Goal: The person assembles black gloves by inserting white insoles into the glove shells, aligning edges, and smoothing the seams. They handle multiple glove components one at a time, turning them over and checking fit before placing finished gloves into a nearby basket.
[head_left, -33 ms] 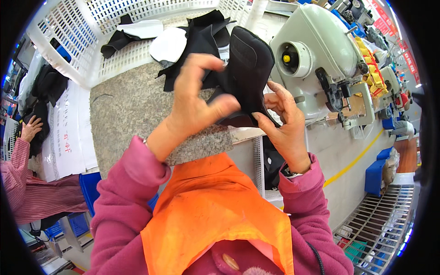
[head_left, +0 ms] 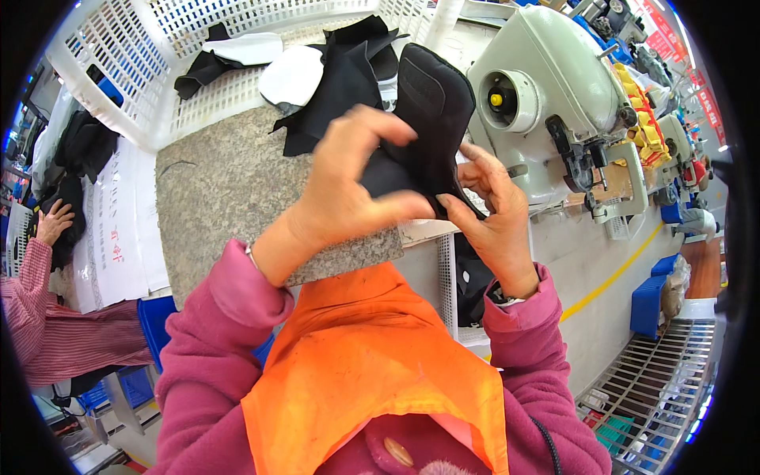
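Observation:
A black padded piece that looks like a shoe upper is raised on end over the right edge of the bench. My right hand pinches its lower right edge between thumb and fingers. To its left, my left hand has thumb and fingers spread in a C shape, close to the piece's lower left part; whether the thumb tip touches it I cannot tell. Behind my left hand lie black fabric pieces and a white rounded piece, partly over the rim of a white plastic basket.
A stone slab covers the bench before me. A pale green sewing machine stands close at the right. Another person's hand rests on black material at the far left. A metal rack and blue bin are at lower right.
My left hand has shifted slightly right and down, toward the black upper, with its fingers still spread. My right hand keeps its pinch almost in place.

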A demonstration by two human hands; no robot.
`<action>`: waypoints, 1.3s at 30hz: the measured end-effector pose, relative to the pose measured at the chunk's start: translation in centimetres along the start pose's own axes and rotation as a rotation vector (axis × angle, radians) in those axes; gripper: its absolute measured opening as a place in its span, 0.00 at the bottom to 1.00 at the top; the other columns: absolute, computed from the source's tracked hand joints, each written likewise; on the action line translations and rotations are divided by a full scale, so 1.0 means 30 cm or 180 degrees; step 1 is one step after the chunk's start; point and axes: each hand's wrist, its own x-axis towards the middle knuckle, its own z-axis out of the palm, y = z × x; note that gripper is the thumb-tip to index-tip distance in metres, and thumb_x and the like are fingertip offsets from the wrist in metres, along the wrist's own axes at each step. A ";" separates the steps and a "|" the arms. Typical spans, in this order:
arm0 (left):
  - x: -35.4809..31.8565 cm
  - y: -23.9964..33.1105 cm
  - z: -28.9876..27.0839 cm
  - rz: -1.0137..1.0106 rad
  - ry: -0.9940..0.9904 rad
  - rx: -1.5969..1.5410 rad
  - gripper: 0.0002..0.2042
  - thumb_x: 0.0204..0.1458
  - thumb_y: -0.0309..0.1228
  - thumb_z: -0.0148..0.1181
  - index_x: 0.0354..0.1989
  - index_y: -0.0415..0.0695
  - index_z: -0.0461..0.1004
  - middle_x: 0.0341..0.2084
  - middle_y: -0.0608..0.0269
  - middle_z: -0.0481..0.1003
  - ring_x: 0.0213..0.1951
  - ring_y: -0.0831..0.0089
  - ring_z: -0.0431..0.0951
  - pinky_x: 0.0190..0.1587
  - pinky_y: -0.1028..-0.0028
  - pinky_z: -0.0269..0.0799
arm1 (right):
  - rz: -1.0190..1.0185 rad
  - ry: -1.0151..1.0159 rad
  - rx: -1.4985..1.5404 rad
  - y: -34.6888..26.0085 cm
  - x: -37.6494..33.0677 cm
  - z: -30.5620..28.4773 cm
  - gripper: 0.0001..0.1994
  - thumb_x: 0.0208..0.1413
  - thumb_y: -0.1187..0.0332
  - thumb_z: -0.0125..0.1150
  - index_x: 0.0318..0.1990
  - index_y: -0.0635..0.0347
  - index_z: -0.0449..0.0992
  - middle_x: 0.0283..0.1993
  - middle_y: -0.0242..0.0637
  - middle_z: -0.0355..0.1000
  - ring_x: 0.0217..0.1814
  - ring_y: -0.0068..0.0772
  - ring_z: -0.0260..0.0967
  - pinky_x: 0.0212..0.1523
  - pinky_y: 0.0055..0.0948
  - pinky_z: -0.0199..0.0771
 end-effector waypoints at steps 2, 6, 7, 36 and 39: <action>-0.013 0.053 0.020 0.0315 -0.0544 0.0704 0.28 0.27 0.39 0.75 0.39 0.43 0.70 0.34 0.59 0.72 0.40 0.60 0.73 0.44 0.67 0.67 | -0.0022 -0.0166 -0.0020 0.002 -0.007 -0.017 0.23 0.43 0.80 0.67 0.51 0.65 0.72 0.39 0.37 0.74 0.40 0.25 0.74 0.43 0.25 0.74; -0.039 0.071 0.058 0.0411 -0.0797 0.1290 0.25 0.28 0.24 0.67 0.41 0.40 0.71 0.33 0.55 0.72 0.39 0.56 0.73 0.45 0.64 0.68 | 0.0375 -0.0498 0.0643 0.012 -0.017 -0.040 0.21 0.44 0.79 0.70 0.48 0.70 0.72 0.42 0.34 0.70 0.44 0.20 0.67 0.47 0.20 0.70; -0.048 0.066 0.063 0.0313 -0.0736 0.1173 0.20 0.28 0.19 0.62 0.37 0.39 0.72 0.31 0.55 0.71 0.37 0.55 0.73 0.43 0.64 0.68 | 0.0354 -0.0572 0.0579 0.015 -0.020 -0.046 0.21 0.44 0.78 0.70 0.47 0.70 0.72 0.42 0.33 0.70 0.43 0.20 0.67 0.47 0.20 0.69; -0.086 -0.001 -0.007 0.1091 -0.1323 0.0772 0.13 0.33 0.25 0.58 0.31 0.38 0.71 0.32 0.58 0.70 0.38 0.60 0.72 0.40 0.67 0.70 | -0.1078 0.0795 -0.2371 -0.120 0.023 -0.001 0.21 0.38 0.73 0.71 0.43 0.58 0.71 0.41 0.40 0.69 0.43 0.43 0.67 0.41 0.35 0.66; -0.089 0.003 -0.003 0.1131 -0.1339 0.0898 0.11 0.34 0.25 0.57 0.30 0.39 0.71 0.30 0.59 0.70 0.36 0.62 0.71 0.39 0.68 0.69 | -0.1064 0.0841 -0.2145 -0.129 0.001 -0.001 0.13 0.39 0.71 0.70 0.32 0.58 0.73 0.40 0.40 0.68 0.42 0.42 0.65 0.39 0.35 0.64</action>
